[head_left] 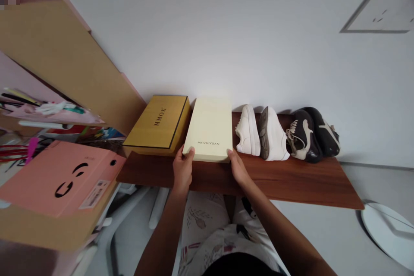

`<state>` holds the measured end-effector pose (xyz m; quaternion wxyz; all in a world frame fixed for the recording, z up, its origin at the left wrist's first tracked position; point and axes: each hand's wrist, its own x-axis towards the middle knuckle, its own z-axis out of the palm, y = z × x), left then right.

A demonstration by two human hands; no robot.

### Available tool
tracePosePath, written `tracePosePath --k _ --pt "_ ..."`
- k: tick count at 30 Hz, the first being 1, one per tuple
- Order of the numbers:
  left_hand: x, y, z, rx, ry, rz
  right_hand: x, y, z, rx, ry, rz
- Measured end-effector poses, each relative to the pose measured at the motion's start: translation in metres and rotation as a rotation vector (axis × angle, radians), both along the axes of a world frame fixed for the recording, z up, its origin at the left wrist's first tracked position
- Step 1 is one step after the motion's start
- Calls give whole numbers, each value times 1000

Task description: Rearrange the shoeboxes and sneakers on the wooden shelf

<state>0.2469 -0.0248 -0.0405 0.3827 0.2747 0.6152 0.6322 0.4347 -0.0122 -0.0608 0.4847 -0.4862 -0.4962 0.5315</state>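
The cream box point(210, 129) looks like smooth, matt cardboard. The yellow box point(157, 125) is cardboard too, a bit shiny. The shelf point(291, 181) is dark, smooth wood.

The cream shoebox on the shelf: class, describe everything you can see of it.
The cream shoebox is a pale yellow, closed, card-like box with a lid, lying flat on the brown wooden shelf. Small dark letters reading MEIZHIYUAN run along the near end of its lid. The left hand grips its near left corner and the right hand its near right corner. A gold box lies close on its left, white shoes on its right.
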Motion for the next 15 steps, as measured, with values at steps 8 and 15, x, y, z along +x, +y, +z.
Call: tracePosePath --k 8,15 --pt "5 3 1 0 114 8 -3 2 -5 -60 -7 -46" --pt "19 -17 5 33 457 138 30 -29 8 12 -7 -67"
